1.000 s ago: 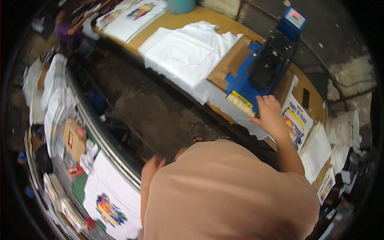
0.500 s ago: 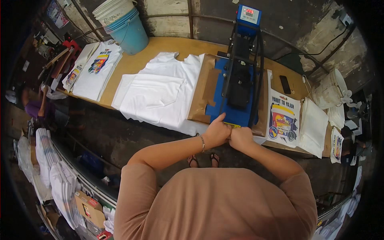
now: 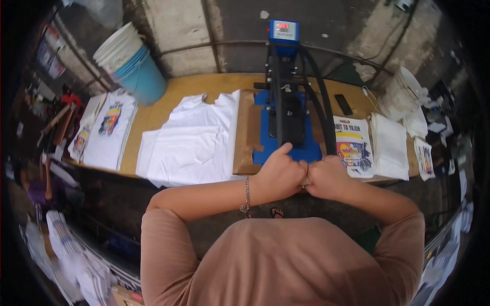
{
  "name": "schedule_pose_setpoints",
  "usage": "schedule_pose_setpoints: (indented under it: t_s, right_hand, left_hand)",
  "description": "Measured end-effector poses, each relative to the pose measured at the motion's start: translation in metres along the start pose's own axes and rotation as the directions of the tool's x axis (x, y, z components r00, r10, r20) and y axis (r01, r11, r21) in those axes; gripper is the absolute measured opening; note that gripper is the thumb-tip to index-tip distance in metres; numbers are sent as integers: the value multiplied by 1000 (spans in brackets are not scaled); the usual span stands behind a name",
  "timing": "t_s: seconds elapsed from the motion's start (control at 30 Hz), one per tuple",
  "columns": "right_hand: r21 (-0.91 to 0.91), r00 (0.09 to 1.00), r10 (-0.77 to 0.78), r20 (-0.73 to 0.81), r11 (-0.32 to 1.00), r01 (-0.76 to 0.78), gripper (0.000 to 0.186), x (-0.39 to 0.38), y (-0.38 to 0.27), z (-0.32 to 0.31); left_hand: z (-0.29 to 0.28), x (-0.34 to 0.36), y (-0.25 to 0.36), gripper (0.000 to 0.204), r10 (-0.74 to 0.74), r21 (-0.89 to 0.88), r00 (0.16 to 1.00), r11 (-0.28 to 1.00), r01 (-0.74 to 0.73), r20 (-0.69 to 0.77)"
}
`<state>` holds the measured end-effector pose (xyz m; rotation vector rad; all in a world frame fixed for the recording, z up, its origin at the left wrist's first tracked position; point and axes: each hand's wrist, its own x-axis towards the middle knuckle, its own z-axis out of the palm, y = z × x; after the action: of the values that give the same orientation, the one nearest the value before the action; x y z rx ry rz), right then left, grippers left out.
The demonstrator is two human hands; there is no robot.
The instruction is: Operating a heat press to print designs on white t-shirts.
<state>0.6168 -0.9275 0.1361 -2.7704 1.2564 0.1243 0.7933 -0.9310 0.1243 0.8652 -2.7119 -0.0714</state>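
Note:
My left hand (image 3: 280,172) and my right hand (image 3: 327,176) are closed side by side around the handle (image 3: 307,181) of a blue heat press (image 3: 264,127). Only a sliver of that handle shows between my fists. Black lever bars (image 3: 320,99) run from it back to the control box (image 3: 284,31) with its lit red display. The press's blue top lies over brown board or paper (image 3: 246,153); what is beneath is hidden. Left of the press, white T-shirts (image 3: 184,148) lie flat. To its right is a sheet with a colourful mirrored print (image 3: 357,135).
At the left stand stacked buckets (image 3: 140,76) beside printed white shirts (image 3: 109,137). On the right are folded white cloth (image 3: 389,148), a black phone (image 3: 343,104) and a stained white bucket (image 3: 403,92). A person in purple (image 3: 41,191) is at far left.
Both hands have drawn the handle up and toward me, and the lever bars rise with it. The blue top still lies in place. My view has shifted as well.

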Motion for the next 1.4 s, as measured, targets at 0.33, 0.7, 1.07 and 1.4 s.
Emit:
schedule_pose_setpoints:
  t_s: [0.33,0.7,1.07,1.4]
  right_hand:
    - [847,71,851,-521,504,167,14,-112,80,54]
    - [490,134,883,-450,370,-789,59,15,90,263]
    - [958,354,934,39,-136,254,29,-67,315,216]
    - [888,-235,892,386,-290,357,24,-295,647,320]
  left_hand:
    - [-91,-72,0,42,71,-2,735,995,-97,-674]
    - [-12,-78,17,11,-190,-459,792,879,-125,-580]
    - [80,-27,78,7,-751,-706,445,640,304,-488]
    - [166,108,173,6,-896,-753,369,417,508,-248]
